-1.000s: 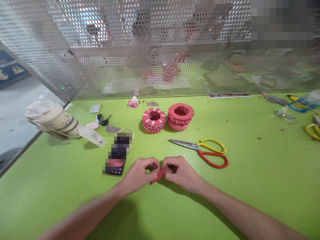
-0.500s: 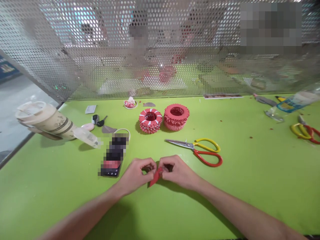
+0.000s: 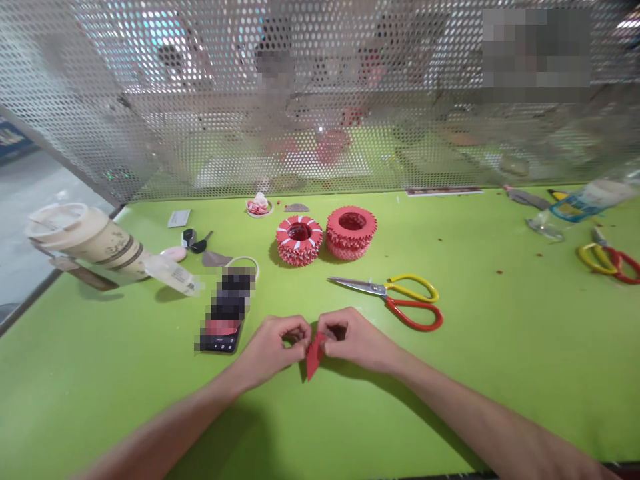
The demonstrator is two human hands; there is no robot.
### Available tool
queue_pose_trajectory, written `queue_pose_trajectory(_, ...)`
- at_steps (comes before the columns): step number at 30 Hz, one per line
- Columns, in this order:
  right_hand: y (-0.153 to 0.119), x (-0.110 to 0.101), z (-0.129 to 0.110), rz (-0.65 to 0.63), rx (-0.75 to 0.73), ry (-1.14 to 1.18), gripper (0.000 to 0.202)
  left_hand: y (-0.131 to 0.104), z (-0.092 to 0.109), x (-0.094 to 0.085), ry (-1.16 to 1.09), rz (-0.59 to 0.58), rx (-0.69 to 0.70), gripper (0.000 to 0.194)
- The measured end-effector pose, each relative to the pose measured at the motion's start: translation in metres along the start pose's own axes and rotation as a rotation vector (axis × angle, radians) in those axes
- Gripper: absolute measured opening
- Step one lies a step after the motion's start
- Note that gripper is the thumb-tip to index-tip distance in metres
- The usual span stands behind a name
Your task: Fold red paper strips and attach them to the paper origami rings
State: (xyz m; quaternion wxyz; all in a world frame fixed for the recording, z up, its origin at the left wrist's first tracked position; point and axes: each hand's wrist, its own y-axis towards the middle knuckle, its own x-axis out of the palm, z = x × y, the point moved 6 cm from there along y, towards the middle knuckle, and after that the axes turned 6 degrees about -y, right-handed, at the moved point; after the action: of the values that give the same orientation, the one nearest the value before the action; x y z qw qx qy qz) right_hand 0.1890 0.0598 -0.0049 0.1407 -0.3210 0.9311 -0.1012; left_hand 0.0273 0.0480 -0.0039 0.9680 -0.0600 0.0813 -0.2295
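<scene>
My left hand [image 3: 273,347] and my right hand [image 3: 353,337] meet over the green table [image 3: 500,347], both pinching a small folded piece of red paper [image 3: 314,355] whose point hangs down toward the tabletop. Behind them stand two rings built of folded red paper: a red-and-white ring [image 3: 299,239] and an all-red ring [image 3: 351,231]. Scissors with one yellow and one red handle [image 3: 395,301] lie just beyond my right hand. A phone [image 3: 223,313] lies left of my left hand.
A paper cup [image 3: 85,241] lies on its side at the left with a small tube [image 3: 173,275] beside it. Keys [image 3: 197,240] and scraps lie near the perforated metal screen [image 3: 320,100]. More scissors [image 3: 607,260] and a plastic bottle [image 3: 580,203] are at the far right.
The red paper has turned from slanting to pointing more straight down between my fingers. The view has drifted slightly; my hands stay in the same spot.
</scene>
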Motion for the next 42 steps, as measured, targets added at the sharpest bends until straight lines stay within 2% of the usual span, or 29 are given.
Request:
queue_pose_trajectory(7,0.003,-0.007,0.002,0.088,0.003,0.058,0.005,-0.003,0.006,-0.005,0.033,0.074,0.048,0.008)
queue_pose_trajectory(10,0.004,-0.007,0.001,0.131,0.004,0.080,0.008,-0.006,0.011,0.001,0.192,0.072,0.147,0.030)
queue_pose_trajectory(12,0.004,-0.006,0.001,0.148,0.012,0.093,0.009,-0.009,0.014,0.004,0.381,0.089,0.226,0.035)
queue_pose_trajectory(16,0.003,-0.005,0.003,0.161,0.021,0.102,0.009,-0.013,0.016,0.004,0.593,0.152,0.339,0.015)
queue_pose_trajectory(20,0.002,-0.005,0.002,0.144,0.021,0.097,0.007,-0.017,0.022,0.006,0.669,0.190,0.474,0.014)
queue_pose_trajectory(28,0.003,-0.003,0.004,0.114,0.020,0.059,0.008,-0.021,0.024,0.007,0.686,0.203,0.520,0.018)
queue_pose_trajectory(42,0.003,0.000,0.005,0.090,0.019,0.036,0.007,-0.019,0.024,0.010,0.687,0.164,0.512,0.025)
